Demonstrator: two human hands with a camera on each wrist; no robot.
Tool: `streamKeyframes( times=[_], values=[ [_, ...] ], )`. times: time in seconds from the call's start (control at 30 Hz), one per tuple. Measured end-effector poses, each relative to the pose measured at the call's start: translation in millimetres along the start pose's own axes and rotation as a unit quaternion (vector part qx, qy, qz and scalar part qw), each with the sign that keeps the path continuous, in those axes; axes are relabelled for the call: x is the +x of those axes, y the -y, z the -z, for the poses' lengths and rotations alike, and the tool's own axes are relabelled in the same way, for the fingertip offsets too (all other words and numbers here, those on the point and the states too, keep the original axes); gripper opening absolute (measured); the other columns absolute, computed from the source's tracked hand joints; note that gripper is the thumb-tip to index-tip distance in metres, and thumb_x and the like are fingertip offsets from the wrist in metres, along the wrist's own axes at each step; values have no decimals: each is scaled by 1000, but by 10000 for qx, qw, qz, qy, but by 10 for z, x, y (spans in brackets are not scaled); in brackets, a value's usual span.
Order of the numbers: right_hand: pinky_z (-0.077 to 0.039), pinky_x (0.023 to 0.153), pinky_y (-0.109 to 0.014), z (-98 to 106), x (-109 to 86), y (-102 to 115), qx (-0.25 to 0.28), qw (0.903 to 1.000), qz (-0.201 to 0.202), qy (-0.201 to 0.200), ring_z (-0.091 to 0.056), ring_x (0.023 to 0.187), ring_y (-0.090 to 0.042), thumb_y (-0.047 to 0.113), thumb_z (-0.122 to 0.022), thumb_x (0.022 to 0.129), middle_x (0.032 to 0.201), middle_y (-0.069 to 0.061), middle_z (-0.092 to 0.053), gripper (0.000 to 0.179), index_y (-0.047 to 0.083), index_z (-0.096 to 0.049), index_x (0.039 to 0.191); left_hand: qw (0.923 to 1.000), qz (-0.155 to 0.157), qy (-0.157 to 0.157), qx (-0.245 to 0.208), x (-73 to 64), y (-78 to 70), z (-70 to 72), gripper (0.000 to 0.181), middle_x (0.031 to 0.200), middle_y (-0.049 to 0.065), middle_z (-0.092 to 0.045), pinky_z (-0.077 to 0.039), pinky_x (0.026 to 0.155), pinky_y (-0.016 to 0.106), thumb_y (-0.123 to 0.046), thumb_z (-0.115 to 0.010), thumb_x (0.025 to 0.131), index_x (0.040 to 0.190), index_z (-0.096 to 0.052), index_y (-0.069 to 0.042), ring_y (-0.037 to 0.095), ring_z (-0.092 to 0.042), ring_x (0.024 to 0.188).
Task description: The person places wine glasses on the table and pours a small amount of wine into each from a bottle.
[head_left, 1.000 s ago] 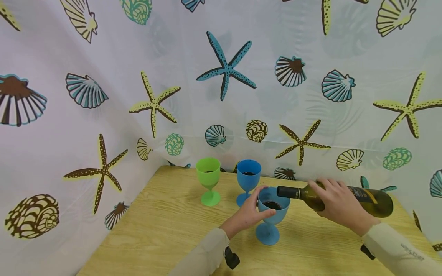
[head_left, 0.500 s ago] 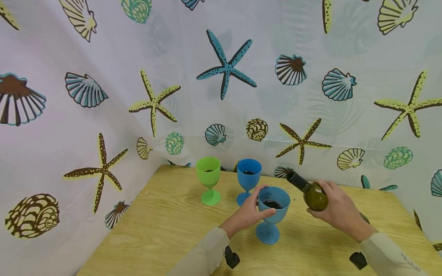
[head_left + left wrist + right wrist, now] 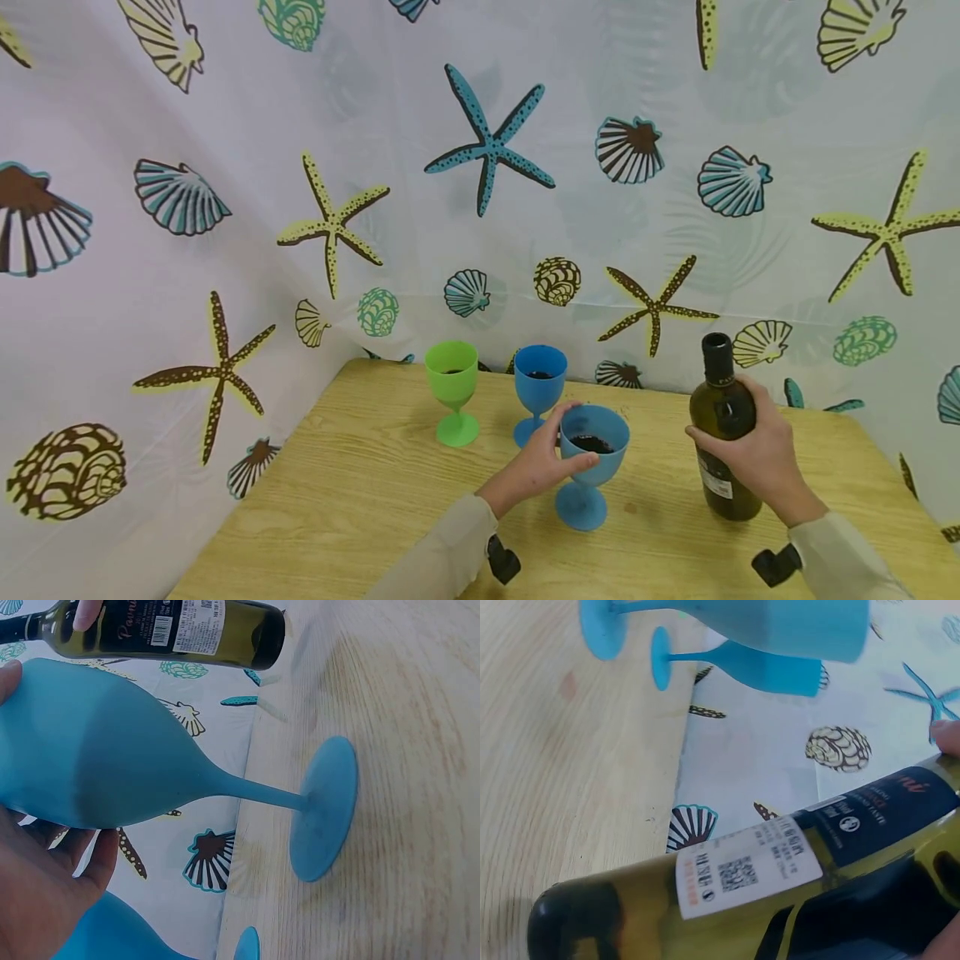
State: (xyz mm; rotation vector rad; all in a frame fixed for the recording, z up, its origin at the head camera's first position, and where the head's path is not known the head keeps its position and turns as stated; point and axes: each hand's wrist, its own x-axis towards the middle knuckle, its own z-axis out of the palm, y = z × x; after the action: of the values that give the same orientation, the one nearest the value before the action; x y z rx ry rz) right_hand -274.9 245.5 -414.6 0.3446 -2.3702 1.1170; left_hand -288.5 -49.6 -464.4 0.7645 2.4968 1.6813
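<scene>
My left hand (image 3: 536, 465) grips the bowl of a light blue goblet (image 3: 592, 467), thumb on the near side and fingers on the far side. The goblet stands upright on the wooden table (image 3: 337, 500) with dark liquid inside. To its right, my right hand (image 3: 765, 454) holds a dark green wine bottle (image 3: 726, 408) upright around its upper body. The bottle's mouth is uncapped. White labels show on the bottle (image 3: 750, 862) in the right wrist view. Its base is at or just above the tabletop; I cannot tell whether it touches.
Behind the held goblet stand a green goblet (image 3: 452, 383) and a darker blue goblet (image 3: 540, 387), each with dark liquid. A white curtain (image 3: 525, 242) printed with shells and starfish borders the table's back and left. Small dark specks (image 3: 622, 410) lie near the back.
The bottle has swung from lying nearly level over the goblet's rim to upright at the right, lowered towards the table. My left hand and the goblet have stayed put.
</scene>
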Motion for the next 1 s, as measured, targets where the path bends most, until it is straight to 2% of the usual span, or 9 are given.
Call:
streamKeyframes(
  times=[0.13, 0.33, 0.43, 0.57, 0.67, 0.87, 1.0],
  values=[
    [-46, 78, -61, 61, 10, -40, 385, 9979, -475, -227, -54, 102, -43, 23, -80, 77, 123, -24, -47, 86, 10, -28, 144, 10000, 15, 23, -25, 3, 0, -2, 70, 145, 7, -36, -40, 99, 41, -34, -64, 90, 147, -24, -22, 24, -41, 128],
    [-45, 79, -40, 118, 34, -147, 435, 9896, -1162, -725, -51, 98, -19, 24, -79, 77, 124, -16, -50, 87, 12, -27, 145, 10000, 57, 28, -36, 9, 1, -3, 71, 145, 6, -36, -39, 99, 42, -34, -64, 90, 147, -24, -21, 23, -41, 128],
    [-43, 78, -34, 146, 54, -219, 542, 9821, -1518, -976, -49, 97, -15, 25, -79, 77, 125, -12, -49, 85, 18, -29, 145, 10000, 73, 22, -41, 12, 0, -4, 71, 145, 6, -36, -39, 99, 42, -34, -64, 90, 147, -24, -21, 23, -40, 128],
    [-43, 78, -35, 176, 83, -325, 749, 9729, -1849, -1170, -49, 99, -18, 27, -78, 78, 127, -9, -46, 84, 26, -29, 145, 10000, 51, 26, -37, 9, -4, -5, 70, 145, 6, -36, -39, 99, 42, -34, -64, 91, 147, -24, -20, 23, -41, 128],
    [-43, 80, -39, 191, 105, -398, 782, 9694, -1983, -1220, -49, 102, -21, 29, -78, 78, 129, -9, -44, 84, 28, -28, 146, 10000, 72, 15, -13, 6, -10, -5, 70, 145, 6, -36, -39, 100, 42, -34, -64, 91, 147, -24, -22, 23, -40, 129],
    [-41, 89, -51, 191, 140, -496, 867, 9676, -2026, -1232, -47, 112, -30, 31, -76, 79, 135, -13, -41, 85, 27, -25, 147, 9999, 121, 15, -34, -8, -26, -2, 71, 146, 5, -34, -37, 101, 44, -33, -64, 91, 148, -23, -23, 24, -39, 130],
    [-40, 93, -53, 171, 166, -532, 925, 9684, -1950, -1250, -46, 116, -31, 32, -76, 79, 136, -12, -40, 85, 26, -24, 147, 9999, 134, 6, -50, -16, -31, -2, 71, 147, 5, -34, -37, 101, 44, -33, -64, 91, 148, -23, -23, 24, -39, 130]
  ],
)
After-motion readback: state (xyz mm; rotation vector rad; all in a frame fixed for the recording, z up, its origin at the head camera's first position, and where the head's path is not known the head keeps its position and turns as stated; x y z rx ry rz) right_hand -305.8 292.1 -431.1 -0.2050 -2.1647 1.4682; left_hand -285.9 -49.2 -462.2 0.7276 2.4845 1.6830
